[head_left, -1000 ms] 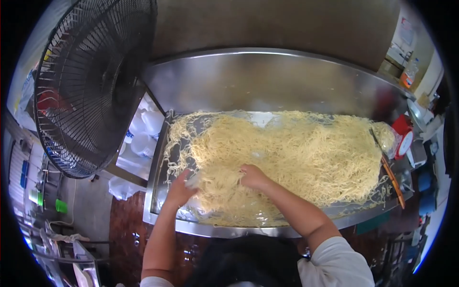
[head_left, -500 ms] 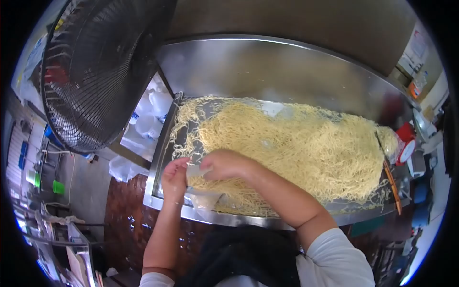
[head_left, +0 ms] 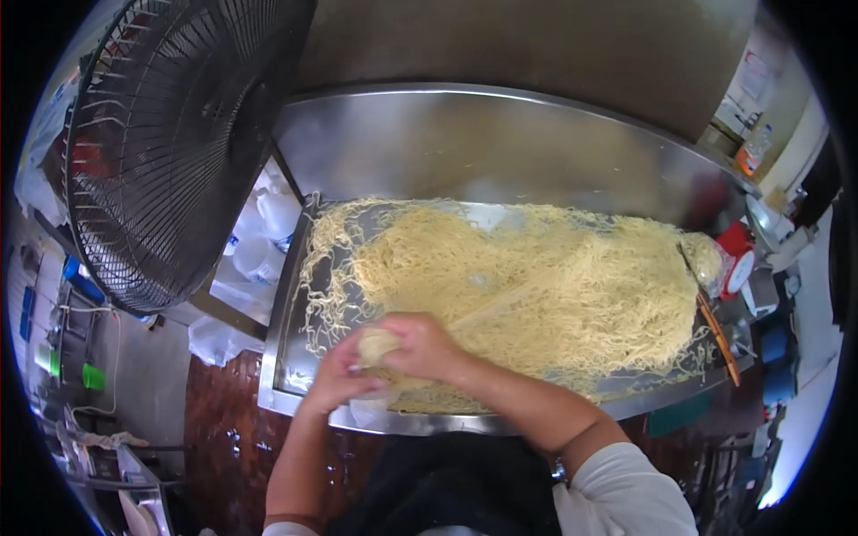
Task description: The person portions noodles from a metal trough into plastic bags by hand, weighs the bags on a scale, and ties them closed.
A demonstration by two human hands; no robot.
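Yellow noodles [head_left: 536, 286] lie in a wide heap on a steel tray table [head_left: 295, 375]. Over the table's front left part, my right hand [head_left: 420, 347] has its fingers closed round a small pale bundle of noodles [head_left: 377, 346]. My left hand [head_left: 344, 375] cups the same bundle from the left and below, fingers curled. A clear plastic bag [head_left: 369, 411] hangs just under my hands near the front edge; which fingers touch it cannot be made out.
A large black fan [head_left: 179, 143] stands at the upper left. White plastic jugs [head_left: 259, 259] sit beside the table. Orange sticks [head_left: 718, 335], a red and white scale [head_left: 737, 263] and a bag of noodles [head_left: 702, 259] are at the right end.
My hands, apart before, have come together around a bundle of noodles. The view has shifted, so the table sits slightly lower and further left.
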